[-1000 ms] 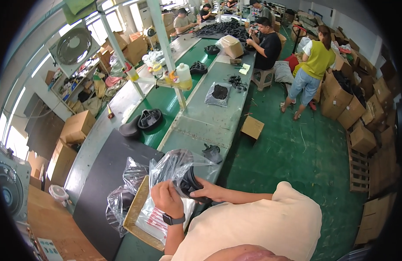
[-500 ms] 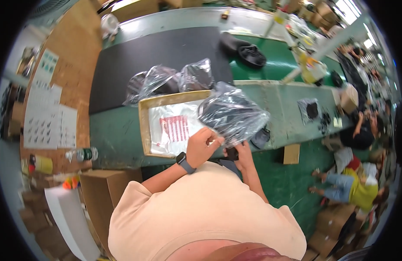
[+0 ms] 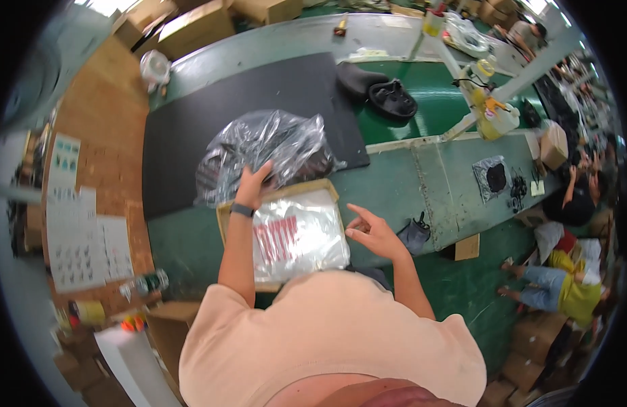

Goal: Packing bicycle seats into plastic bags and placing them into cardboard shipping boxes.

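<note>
My left hand (image 3: 251, 188), with a dark watch on the wrist, is at the near edge of a clear plastic bag (image 3: 293, 146) with a dark thing inside. Its thumb and fingers are around the plastic, partly hidden by it. The bag lies over other bagged dark things (image 3: 218, 169) on the black mat. Below sits a shallow cardboard tray (image 3: 334, 191) holding flat clear plastic bags (image 3: 313, 234) with red print. My right hand (image 3: 376, 236) hovers just right of the tray, fingers apart and holding nothing.
A dark grey pouch-like thing (image 3: 415, 234) lies at the table's near edge. Two black padded shapes (image 3: 393, 100) rest on the green surface beyond. A bottle (image 3: 147, 281) stands left by a wooden board (image 3: 107, 149). Other people sit and work at far right.
The filled bag has moved from over the tray's right side to the far left, onto the other bags. My left hand went with it; my right hand has let go of it.
</note>
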The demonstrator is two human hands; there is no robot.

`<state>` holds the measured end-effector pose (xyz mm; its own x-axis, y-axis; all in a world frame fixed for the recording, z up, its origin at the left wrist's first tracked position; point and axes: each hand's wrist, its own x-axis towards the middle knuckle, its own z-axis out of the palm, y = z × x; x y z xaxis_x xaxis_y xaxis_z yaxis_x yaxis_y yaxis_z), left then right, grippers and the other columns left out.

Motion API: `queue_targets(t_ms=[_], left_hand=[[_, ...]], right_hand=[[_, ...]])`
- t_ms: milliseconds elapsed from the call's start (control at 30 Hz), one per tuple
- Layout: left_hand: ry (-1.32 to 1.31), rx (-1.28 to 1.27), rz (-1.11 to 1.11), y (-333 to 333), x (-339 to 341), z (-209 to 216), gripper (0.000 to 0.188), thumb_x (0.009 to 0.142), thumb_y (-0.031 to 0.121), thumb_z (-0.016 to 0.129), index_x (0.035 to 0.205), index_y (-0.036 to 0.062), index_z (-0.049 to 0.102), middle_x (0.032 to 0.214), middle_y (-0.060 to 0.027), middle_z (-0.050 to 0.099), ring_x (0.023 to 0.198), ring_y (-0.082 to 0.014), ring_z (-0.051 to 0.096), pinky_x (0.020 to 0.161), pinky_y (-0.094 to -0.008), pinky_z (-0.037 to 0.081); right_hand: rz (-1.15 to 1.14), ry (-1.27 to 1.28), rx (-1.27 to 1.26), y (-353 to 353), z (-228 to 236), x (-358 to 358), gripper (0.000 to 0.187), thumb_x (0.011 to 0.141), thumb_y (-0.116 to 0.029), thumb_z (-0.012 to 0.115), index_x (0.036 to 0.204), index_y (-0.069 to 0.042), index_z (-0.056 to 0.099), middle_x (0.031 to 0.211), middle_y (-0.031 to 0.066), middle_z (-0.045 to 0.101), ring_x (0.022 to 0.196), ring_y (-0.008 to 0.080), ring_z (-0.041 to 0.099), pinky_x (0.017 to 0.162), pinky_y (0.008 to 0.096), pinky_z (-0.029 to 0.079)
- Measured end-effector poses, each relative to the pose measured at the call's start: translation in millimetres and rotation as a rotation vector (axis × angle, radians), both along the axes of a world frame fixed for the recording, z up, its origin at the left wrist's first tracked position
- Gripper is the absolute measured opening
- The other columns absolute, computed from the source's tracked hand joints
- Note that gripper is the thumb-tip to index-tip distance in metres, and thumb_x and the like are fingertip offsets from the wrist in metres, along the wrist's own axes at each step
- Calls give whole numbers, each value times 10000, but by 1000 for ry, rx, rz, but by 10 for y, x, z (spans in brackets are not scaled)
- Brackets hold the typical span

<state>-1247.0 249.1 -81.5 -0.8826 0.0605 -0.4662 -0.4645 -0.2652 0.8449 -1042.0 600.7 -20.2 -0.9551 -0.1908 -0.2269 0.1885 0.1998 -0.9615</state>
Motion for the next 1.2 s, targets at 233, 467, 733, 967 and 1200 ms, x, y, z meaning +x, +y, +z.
queue_targets(t_ms=[233, 467, 733, 967, 1200], left_hand=[[164, -1414, -265, -16, -332, -459, 725, 1091, 597, 506, 1680, 190, 386, 1085, -369, 744, 992, -584, 703, 839, -650, 526], [404, -1481, 118, 21, -171, -919, 593, 1142, 478, 466, 1591, 93, 504, 1063, -301, 775, 934, -543, 723, 790, -611, 534], [376, -1473, 221, 92, -185, -1040, 547, 1145, 430, 473, 1558, 83, 564, 1001, -288, 780, 859, -498, 744, 711, -563, 532], [367, -1498, 195, 174, -164, -930, 576, 1134, 480, 496, 1545, 87, 583, 1078, -282, 785, 907, -501, 742, 731, -579, 536], [306, -1465, 172, 84, -110, -945, 600, 1116, 551, 491, 1550, 146, 575, 1170, -261, 782, 1000, -511, 736, 820, -586, 548]], right_hand=[[-231, -154, 68, 1162, -1241, -1205, 732, 970, -173, 799, 1622, -48, 492, 1105, 92, 768, 826, 135, 699, 730, 342, 589], [-782, -26, -63, 2064, -2285, -3846, 909, 943, -232, 802, 1698, -56, 327, 1537, 224, 562, 911, 237, 750, 780, 423, 631], [-534, -53, 948, 2365, -2574, -4831, 865, 962, -323, 786, 1670, -90, 347, 1525, 212, 502, 1218, 443, 693, 1007, 535, 586], [-452, 120, 949, 1939, -2525, -3473, 823, 916, -228, 795, 1637, -147, 404, 1552, 217, 475, 1109, 463, 715, 921, 539, 608], [-22, -62, 655, 606, -2731, -741, 803, 880, -287, 777, 1582, -20, 492, 1180, 295, 757, 1103, 473, 726, 972, 569, 580]])
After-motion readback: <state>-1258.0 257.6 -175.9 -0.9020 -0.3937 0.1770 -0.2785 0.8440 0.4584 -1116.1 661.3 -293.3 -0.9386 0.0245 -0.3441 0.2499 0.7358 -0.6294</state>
